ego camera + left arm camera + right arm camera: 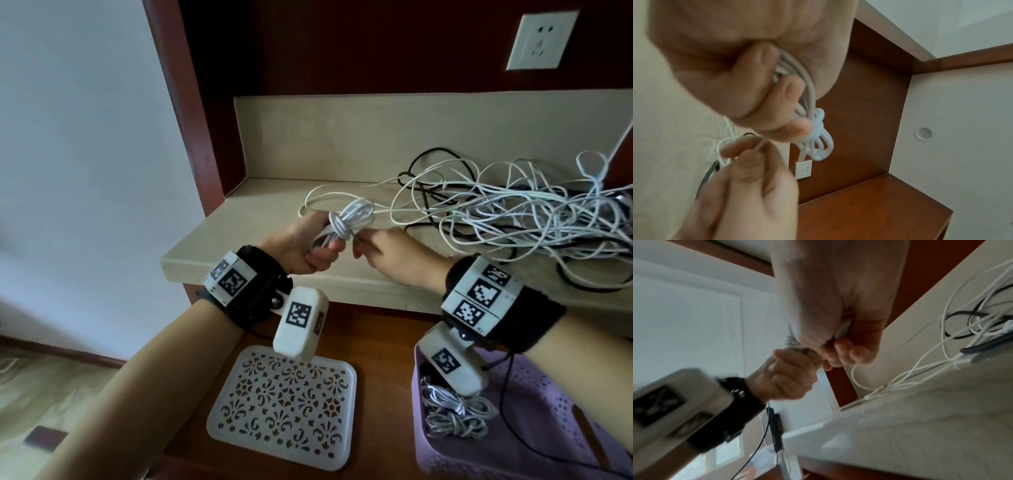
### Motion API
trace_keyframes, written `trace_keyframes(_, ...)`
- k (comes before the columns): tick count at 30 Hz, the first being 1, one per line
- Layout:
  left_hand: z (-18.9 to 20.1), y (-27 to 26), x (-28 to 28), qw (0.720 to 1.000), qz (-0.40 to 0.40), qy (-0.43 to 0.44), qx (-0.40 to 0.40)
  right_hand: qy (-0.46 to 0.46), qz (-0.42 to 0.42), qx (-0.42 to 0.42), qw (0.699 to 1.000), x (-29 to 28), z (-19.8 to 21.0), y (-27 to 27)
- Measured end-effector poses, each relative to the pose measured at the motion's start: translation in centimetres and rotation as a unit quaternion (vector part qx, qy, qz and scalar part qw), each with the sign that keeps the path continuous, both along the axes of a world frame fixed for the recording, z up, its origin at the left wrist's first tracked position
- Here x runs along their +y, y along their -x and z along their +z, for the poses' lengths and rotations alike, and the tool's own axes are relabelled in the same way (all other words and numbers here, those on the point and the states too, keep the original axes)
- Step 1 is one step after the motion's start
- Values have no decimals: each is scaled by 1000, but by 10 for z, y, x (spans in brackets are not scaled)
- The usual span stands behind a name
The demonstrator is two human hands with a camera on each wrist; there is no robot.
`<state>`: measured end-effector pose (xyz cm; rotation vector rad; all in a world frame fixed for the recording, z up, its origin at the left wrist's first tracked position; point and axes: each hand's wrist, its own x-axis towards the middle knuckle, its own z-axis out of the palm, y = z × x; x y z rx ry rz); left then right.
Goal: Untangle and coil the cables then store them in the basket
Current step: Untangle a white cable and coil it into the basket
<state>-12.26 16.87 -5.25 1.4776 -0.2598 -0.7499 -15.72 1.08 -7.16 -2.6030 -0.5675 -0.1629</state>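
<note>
My left hand (308, 245) grips a coiled white cable (349, 217) above the beige shelf (239, 250); several turns are wrapped around the coil's middle. In the left wrist view the coil (818, 138) hangs out below my curled fingers (764, 68). My right hand (383, 251) pinches the cable's loose end right beside the coil; the right wrist view shows its fingers (851, 352) curled on a white plug. A big tangle of white and black cables (513, 212) lies on the shelf to the right. The purple basket (548, 428) at lower right holds coiled white cables (452, 407).
A white perforated tray (284, 407) lies on the brown wooden surface (383, 394) below the shelf. A wall socket (541, 39) sits on the dark back panel at upper right. A white wall is to the left.
</note>
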Motion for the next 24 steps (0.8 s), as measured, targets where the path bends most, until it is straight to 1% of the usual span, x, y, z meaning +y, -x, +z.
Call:
trace_keyframes(1, -1, -2, -1, 999, 38, 8, -5, 39, -7, 5, 999, 2, -2, 3)
trace_keyframes(2, -3, -4, -2, 998, 68, 9, -12, 114, -8, -15, 993, 6, -2, 8)
trace_keyframes(3, -4, -5, -3, 996, 92, 3, -20, 210, 0, -51, 976, 10, 1, 13)
trace_keyframes(4, -6, -5, -5, 993, 113, -8, -33, 308, 12, -90, 947, 14, 6, 18)
trace_keyframes(5, -7, -5, -8, 990, 131, -21, -47, 384, 23, -126, 915, 18, 11, 24)
trace_keyframes(7, -9, -3, -13, 985, 149, -50, -72, 492, 72, -194, 846, 27, 20, 34)
trace_keyframes(8, -11, -1, -17, 983, 149, -66, -84, 536, 83, -215, 812, 32, 28, 39)
trace_keyframes(9, -12, 0, -20, 981, 150, -80, -94, 565, 88, -217, 791, 35, 37, 44)
trace_keyframes(11, -12, 3, -25, 974, 159, -111, -121, 576, 127, -206, 780, 30, 35, 39)
trace_keyframes(12, -11, 4, -26, 967, 165, -130, -146, 571, 144, -224, 777, 27, 36, 36)
trace_keyframes(14, -10, 6, -28, 942, 152, -198, -224, 556, 157, -273, 769, 21, 44, 32)
trace_keyframes(15, -10, 7, -29, 931, 131, -232, -248, 535, 175, -287, 775, 16, 44, 28)
trace_keyframes(16, -9, 8, -30, 929, 105, -253, -249, 500, 206, -302, 785, 11, 42, 24)
trace_keyframes(17, -9, 8, -28, 936, 69, -263, -223, 470, 229, -305, 796, 9, 41, 20)
trace_keyframes(18, -8, 7, -25, 945, 19, -269, -187, 421, 245, -317, 814, 6, 40, 17)
trace_keyframes(19, -6, 7, -22, 950, -40, -273, -146, 380, 249, -309, 835, 5, 42, 17)
trace_keyframes(20, -4, 7, -18, 952, -97, -273, -102, 319, 253, -302, 862, 3, 40, 15)
trace_keyframes(21, -4, 7, -14, 950, -134, -272, -70, 255, 246, -278, 893, 2, 39, 14)
trace_keyframes(22, -5, 7, -13, 947, -152, -276, -59, 182, 236, -245, 922, 0, 36, 14)
trace_keyframes(23, -6, 8, -12, 942, -161, -289, -60, 109, 215, -198, 950, 0, 34, 14)
trace_keyframes(24, -8, 11, -12, 935, -164, -307, -71, 46, 187, -140, 971, -1, 31, 12)
